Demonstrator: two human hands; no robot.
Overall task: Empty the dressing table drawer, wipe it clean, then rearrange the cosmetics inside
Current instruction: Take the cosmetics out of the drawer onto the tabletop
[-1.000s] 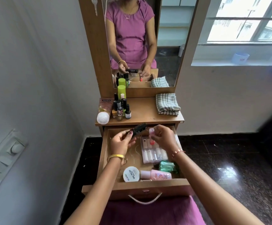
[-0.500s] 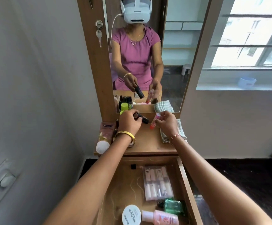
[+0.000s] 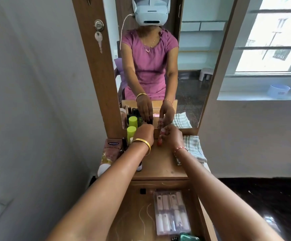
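- I judge I am in the emptying step: both arms reach over the open drawer (image 3: pixel 196 202) to the back of the tabletop (image 3: pixel 160 164), just under the mirror (image 3: pixel 190 66).
- My right hand (image 3: pixel 173 136) pinches a small pink-and-red tube (image 3: pixel 160 137), standing it upright with its lower end at or close to the wood; I cannot tell whether it touches.
- My left hand (image 3: pixel 144 134) is curled knuckles-up beside the bottles. The mirror shows its fingertips at something dark, but I cannot tell whether they grip it.
- Cosmetics already out stand at the left: a lime-capped bottle (image 3: pixel 131 133), dark nail polish bottles beside it, and a Vaseline tube (image 3: pixel 109 154) lying flat.
- The folded checked cloth (image 3: pixel 194 147) lies at the right of the tabletop, just beside my right wrist, ready for wiping.
- The drawer is not yet empty: a clear packet of tubes (image 3: pixel 171 213) lies right of centre, a green bottle (image 3: pixel 187 238) pokes in at the bottom edge, and a small dark item (image 3: pixel 142 191) sits by the back wall.
- The next move calls for letting go without toppling the crowded bottles, then reaching down for the packet.
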